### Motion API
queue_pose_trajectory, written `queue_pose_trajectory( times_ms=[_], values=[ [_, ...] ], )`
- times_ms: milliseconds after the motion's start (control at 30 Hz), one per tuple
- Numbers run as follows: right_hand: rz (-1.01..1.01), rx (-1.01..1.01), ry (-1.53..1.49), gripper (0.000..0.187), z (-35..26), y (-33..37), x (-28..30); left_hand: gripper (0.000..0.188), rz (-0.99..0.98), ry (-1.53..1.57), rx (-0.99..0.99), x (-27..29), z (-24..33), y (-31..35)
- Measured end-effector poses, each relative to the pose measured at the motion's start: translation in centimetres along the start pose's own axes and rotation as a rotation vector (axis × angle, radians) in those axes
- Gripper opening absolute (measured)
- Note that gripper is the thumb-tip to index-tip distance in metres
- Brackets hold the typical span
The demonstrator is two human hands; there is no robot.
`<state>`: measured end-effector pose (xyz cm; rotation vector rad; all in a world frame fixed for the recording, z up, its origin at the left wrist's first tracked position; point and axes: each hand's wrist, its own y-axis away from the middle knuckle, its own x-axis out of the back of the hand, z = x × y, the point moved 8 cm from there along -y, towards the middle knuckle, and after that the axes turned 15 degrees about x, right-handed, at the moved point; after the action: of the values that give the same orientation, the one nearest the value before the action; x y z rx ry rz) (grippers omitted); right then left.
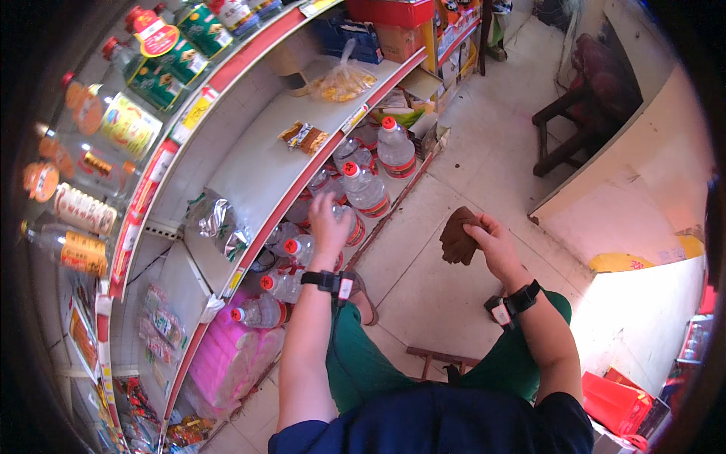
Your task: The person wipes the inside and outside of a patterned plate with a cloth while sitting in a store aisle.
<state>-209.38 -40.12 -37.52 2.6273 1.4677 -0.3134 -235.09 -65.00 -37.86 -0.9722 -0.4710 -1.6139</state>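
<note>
My right hand [495,244] pinches a crumpled brown cloth [458,237] between thumb and fingers, held over the floor. To its left, my left hand [330,229] reaches in at the bottom shelf, fingers partly stretched and slightly blurred. Right beside that hand stands a clear plastic bottle [355,229] with a red label; its top is hidden by the hand. Just beyond are more large clear bottles with red caps, including one bottle [366,189] and another bottle [395,149] at the far end. A nearer bottle [300,248] leans close to my left wrist.
Over the bottles runs a middle shelf [261,144] with a small brown packet [303,138], a knotted plastic bag [342,80] and a silvery package [217,221]. Filled bottles line the upper shelf. Pink packs [227,356] lie low at left. A dark wooden stool [563,121] stands far right.
</note>
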Motion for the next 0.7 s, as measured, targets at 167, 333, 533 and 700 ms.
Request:
queue_pose_trajectory(
  times_ms=[167, 333, 533, 700],
  values=[
    [-0.013, -0.146, -0.049, 0.022, 2.5, -1.7, 0.1, 0.071, -0.032, -0.131, 0.137, -2.3, -4.6, -3.2],
    [-0.058, -0.087, 0.008, 0.023, 4.4, -2.8, -0.3, 0.068, -0.056, -0.199, 0.149, -3.5, -5.3, -4.4],
    [-0.078, -0.127, -0.013, 0.023, 4.7, -3.2, -1.0, 0.039, -0.128, -0.304, 0.162, -3.5, -4.5, -3.6],
    [-0.068, -0.123, -0.051, 0.023, 3.7, -2.9, -1.8, 0.032, -0.195, -0.25, 0.141, -3.5, -3.1, -2.0]
  ],
)
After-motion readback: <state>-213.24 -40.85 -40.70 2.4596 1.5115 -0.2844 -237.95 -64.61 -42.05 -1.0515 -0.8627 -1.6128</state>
